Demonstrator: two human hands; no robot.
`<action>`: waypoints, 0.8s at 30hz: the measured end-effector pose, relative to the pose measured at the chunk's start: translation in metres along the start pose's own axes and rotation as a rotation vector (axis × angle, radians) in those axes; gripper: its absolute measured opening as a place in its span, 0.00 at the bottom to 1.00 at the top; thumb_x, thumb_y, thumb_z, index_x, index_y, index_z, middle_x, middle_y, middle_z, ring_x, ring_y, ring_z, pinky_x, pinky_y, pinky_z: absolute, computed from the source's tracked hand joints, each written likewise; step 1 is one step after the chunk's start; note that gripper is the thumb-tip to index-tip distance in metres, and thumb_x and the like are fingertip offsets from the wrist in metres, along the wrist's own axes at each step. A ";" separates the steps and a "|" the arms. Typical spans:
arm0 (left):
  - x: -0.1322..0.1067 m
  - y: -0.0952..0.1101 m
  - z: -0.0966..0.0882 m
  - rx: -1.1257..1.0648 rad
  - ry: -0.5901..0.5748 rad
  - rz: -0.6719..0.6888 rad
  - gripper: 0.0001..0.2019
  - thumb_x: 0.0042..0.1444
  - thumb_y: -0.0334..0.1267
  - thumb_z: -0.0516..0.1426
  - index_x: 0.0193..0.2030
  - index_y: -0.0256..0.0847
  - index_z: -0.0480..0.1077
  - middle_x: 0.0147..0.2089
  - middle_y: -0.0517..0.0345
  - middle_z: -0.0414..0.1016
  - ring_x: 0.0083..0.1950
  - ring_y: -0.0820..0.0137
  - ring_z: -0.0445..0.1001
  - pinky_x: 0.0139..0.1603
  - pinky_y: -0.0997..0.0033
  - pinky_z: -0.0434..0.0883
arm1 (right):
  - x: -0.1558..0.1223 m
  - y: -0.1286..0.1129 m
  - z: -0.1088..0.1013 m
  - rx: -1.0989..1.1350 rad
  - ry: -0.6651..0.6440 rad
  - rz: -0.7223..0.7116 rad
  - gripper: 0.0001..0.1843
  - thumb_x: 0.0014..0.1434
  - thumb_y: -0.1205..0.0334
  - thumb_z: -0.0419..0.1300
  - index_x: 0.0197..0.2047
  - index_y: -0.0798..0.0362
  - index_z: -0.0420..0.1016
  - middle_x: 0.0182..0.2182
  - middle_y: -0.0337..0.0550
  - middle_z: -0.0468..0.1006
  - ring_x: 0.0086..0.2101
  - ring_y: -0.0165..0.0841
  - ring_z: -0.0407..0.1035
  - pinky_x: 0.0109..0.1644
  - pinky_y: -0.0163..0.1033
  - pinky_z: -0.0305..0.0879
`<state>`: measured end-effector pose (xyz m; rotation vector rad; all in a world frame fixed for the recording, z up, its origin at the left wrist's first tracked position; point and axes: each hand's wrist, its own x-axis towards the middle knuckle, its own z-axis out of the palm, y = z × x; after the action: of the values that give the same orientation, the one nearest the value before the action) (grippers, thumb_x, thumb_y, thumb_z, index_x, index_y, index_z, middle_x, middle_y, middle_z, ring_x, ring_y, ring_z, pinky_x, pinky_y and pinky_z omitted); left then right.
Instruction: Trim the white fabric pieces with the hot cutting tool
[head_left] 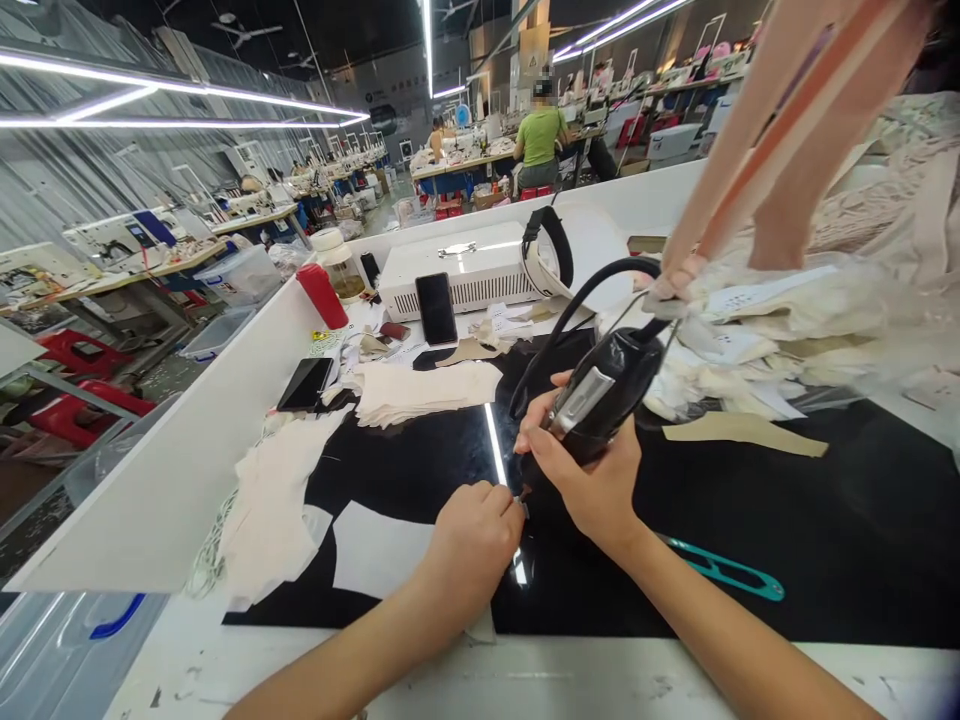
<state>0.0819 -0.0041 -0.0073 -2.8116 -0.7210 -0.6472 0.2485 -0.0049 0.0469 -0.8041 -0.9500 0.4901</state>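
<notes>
My right hand [596, 490] grips a black corded power tool [611, 385] with a silver lever plate on its side, held tilted over the black work surface [750, 500]. Its thick black cable loops up and back to the left. Just left of it, my left hand [474, 545] is closed low over the surface. A small metallic piece shows by its fingertips, too small to name, and the fingers hide what they pinch. White pattern-shaped sheet [386, 550] lies beside my left wrist. Under my right forearm is a teal-handled tool [731, 572], partly covered.
Cream fabric stacks [427, 390] and cut pieces [274, 500] lie left. A phone [436, 308] leans against a white vented box [457, 265]. Pink strips [787, 150] hang at right above a fabric pile [750, 340]. A person in green [541, 138] sits farther back.
</notes>
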 end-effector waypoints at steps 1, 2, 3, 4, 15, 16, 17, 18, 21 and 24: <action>0.000 0.000 0.001 -0.001 0.007 0.002 0.17 0.73 0.19 0.59 0.35 0.43 0.72 0.33 0.60 0.74 0.32 0.65 0.73 0.32 0.61 0.66 | 0.000 0.000 0.000 -0.004 0.001 0.006 0.20 0.61 0.59 0.79 0.50 0.43 0.75 0.31 0.32 0.84 0.24 0.32 0.76 0.30 0.39 0.80; 0.000 -0.001 0.002 -0.007 0.010 0.004 0.17 0.74 0.20 0.58 0.35 0.43 0.71 0.33 0.60 0.73 0.32 0.65 0.73 0.32 0.61 0.66 | 0.000 0.000 0.000 -0.008 0.003 0.013 0.21 0.61 0.58 0.79 0.51 0.43 0.75 0.31 0.32 0.84 0.24 0.32 0.76 0.30 0.39 0.80; -0.001 -0.002 0.003 -0.015 0.011 0.003 0.16 0.74 0.21 0.58 0.36 0.43 0.71 0.34 0.61 0.74 0.32 0.65 0.73 0.32 0.61 0.67 | 0.000 0.000 0.000 -0.012 0.007 0.019 0.21 0.61 0.58 0.79 0.52 0.42 0.75 0.32 0.32 0.84 0.24 0.32 0.76 0.31 0.39 0.80; -0.002 -0.004 0.002 -0.023 0.009 0.001 0.15 0.76 0.22 0.58 0.36 0.43 0.72 0.34 0.61 0.74 0.33 0.66 0.74 0.33 0.61 0.68 | 0.000 0.001 0.000 -0.017 0.010 0.023 0.22 0.61 0.57 0.79 0.52 0.43 0.75 0.31 0.32 0.84 0.24 0.32 0.76 0.31 0.40 0.80; -0.007 -0.012 0.000 -0.083 0.043 -0.074 0.15 0.82 0.29 0.56 0.40 0.44 0.75 0.37 0.60 0.77 0.35 0.66 0.73 0.36 0.61 0.70 | 0.000 0.001 0.000 -0.023 0.025 0.019 0.23 0.58 0.58 0.80 0.51 0.44 0.75 0.30 0.30 0.83 0.24 0.31 0.77 0.33 0.39 0.81; -0.008 -0.011 0.001 -0.077 0.032 -0.067 0.14 0.81 0.29 0.57 0.40 0.44 0.75 0.38 0.60 0.78 0.35 0.66 0.74 0.36 0.61 0.70 | 0.000 0.000 0.001 -0.017 0.018 0.022 0.22 0.58 0.59 0.80 0.51 0.44 0.75 0.30 0.30 0.83 0.23 0.31 0.77 0.33 0.39 0.81; -0.008 -0.011 0.002 -0.068 0.022 -0.059 0.13 0.81 0.29 0.57 0.41 0.44 0.75 0.38 0.60 0.78 0.35 0.66 0.74 0.36 0.61 0.70 | 0.000 -0.001 0.001 -0.011 0.008 0.027 0.22 0.59 0.59 0.79 0.51 0.43 0.75 0.30 0.30 0.83 0.24 0.32 0.77 0.32 0.39 0.81; -0.009 -0.010 0.002 -0.056 0.011 -0.050 0.13 0.80 0.28 0.58 0.41 0.44 0.75 0.38 0.60 0.78 0.35 0.66 0.74 0.36 0.60 0.70 | 0.001 -0.002 0.001 -0.007 -0.001 0.028 0.22 0.59 0.59 0.79 0.51 0.43 0.75 0.30 0.30 0.82 0.24 0.32 0.76 0.32 0.39 0.82; -0.010 -0.008 0.002 -0.017 -0.013 -0.038 0.12 0.79 0.28 0.59 0.41 0.43 0.75 0.38 0.60 0.78 0.35 0.66 0.74 0.35 0.60 0.68 | 0.001 -0.003 0.000 -0.013 -0.006 0.006 0.21 0.60 0.61 0.79 0.50 0.43 0.75 0.29 0.29 0.82 0.23 0.31 0.76 0.32 0.39 0.81; -0.010 -0.006 0.001 0.001 -0.015 -0.037 0.13 0.80 0.29 0.59 0.40 0.43 0.74 0.36 0.61 0.76 0.34 0.67 0.73 0.35 0.60 0.66 | 0.001 -0.003 -0.001 -0.019 0.003 -0.019 0.20 0.60 0.64 0.77 0.50 0.43 0.75 0.30 0.30 0.82 0.23 0.30 0.76 0.31 0.38 0.80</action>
<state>0.0718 -0.0025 -0.0127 -2.8112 -0.7772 -0.6317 0.2505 -0.0067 0.0497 -0.8119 -0.9601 0.4644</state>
